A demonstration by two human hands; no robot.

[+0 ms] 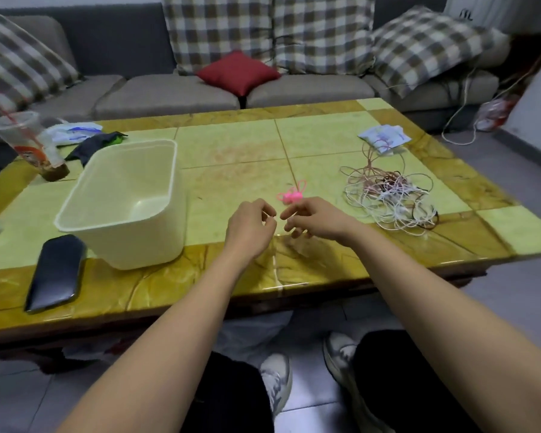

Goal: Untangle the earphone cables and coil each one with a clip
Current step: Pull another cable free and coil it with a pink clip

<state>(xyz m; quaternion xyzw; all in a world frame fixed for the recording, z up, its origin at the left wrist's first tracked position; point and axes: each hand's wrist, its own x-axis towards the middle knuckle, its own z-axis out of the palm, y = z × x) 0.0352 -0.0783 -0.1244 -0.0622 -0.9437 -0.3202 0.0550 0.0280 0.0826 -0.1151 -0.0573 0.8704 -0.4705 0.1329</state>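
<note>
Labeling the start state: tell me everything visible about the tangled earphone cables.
The earphone cables lie as one loose tangled heap on the table, right of the right hand. Thin white, pinkish and dark brown strands loop through each other, uncoiled and unclipped. Pinkish strands run from the heap's far side toward a white packet. Neither the right hand nor the left hand touches it.

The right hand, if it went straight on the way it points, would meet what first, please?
Probably the left hand, just across a small gap; pink clips lie beyond, depth unclear.
</note>
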